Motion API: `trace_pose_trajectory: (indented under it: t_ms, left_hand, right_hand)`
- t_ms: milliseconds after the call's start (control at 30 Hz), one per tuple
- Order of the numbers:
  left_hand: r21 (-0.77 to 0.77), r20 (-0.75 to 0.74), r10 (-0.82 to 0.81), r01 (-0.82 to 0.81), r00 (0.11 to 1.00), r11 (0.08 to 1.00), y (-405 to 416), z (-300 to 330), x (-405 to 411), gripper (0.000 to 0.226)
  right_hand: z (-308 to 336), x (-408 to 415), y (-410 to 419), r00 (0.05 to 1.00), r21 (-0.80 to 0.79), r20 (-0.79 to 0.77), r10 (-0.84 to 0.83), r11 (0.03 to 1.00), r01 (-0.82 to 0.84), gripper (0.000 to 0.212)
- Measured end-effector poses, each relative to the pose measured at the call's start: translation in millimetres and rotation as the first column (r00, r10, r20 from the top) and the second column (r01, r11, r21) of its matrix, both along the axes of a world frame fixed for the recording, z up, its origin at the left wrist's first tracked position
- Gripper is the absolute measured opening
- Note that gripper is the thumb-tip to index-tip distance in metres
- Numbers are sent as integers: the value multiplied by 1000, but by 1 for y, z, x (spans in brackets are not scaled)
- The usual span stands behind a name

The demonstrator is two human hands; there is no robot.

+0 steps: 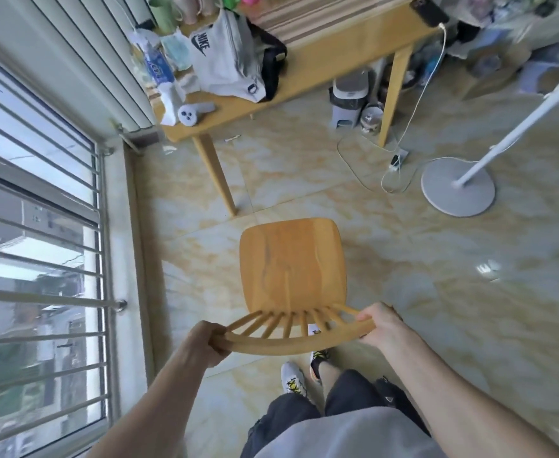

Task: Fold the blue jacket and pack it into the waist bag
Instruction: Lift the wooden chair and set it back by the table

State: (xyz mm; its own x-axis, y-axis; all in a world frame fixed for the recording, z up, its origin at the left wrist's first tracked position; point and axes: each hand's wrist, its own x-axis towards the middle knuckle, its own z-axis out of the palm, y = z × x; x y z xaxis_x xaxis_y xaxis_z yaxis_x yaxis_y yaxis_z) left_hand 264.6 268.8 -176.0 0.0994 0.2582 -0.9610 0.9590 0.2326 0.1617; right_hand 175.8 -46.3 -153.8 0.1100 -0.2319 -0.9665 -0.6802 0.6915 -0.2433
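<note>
At the left edge runs a barred window (36, 226), close beside the path of the chair, so the chair needs room on that side as it moves. The left hand (207, 342) grips the left end of the curved top rail of the wooden chair (291, 262), fingers curled under and pressed together around the rail. The seat faces away from the person, toward the far table (304, 77), with open tiled floor between them.

The step in hand looks like placing the chair, not yet the folding. To do it well, keep both ends of the rail level so the legs land together, and steer clear of the near table leg (215, 173), which stands just far-left of the seat.

On the table's left part lies a white bag with a Nike mark (225, 57), overlapping a dark strapped item just right of it; this is probably the waist bag, though the blur makes that uncertain. No blue jacket can be picked out anywhere in view; it may be off-frame or lost in the smeared clutter at far right.

The right hand (379, 325) wraps the rail's right end, fingers closed over it. Further right a white fan stand (458, 186) and a trailing cable (400, 160) sit on the floor, worth avoiding if the chair swings that way.
</note>
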Motion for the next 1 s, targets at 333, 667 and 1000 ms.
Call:
trace_pose_trajectory:
  t_ms: [333,667,1000]
  left_hand:
    - [8,171,-43,42,984,999,-43,54,134,8]
    - [14,248,-138,139,959,990,-125,92,336,15]
    - [-164,286,16,32,958,986,-203,68,494,4]
  right_hand:
    - [21,137,-61,979,96,196,59,992,-79,30]
    - [67,338,-147,969,94,235,81,990,-105,39]
    - [60,503,-228,954,28,278,114,992,-126,12]
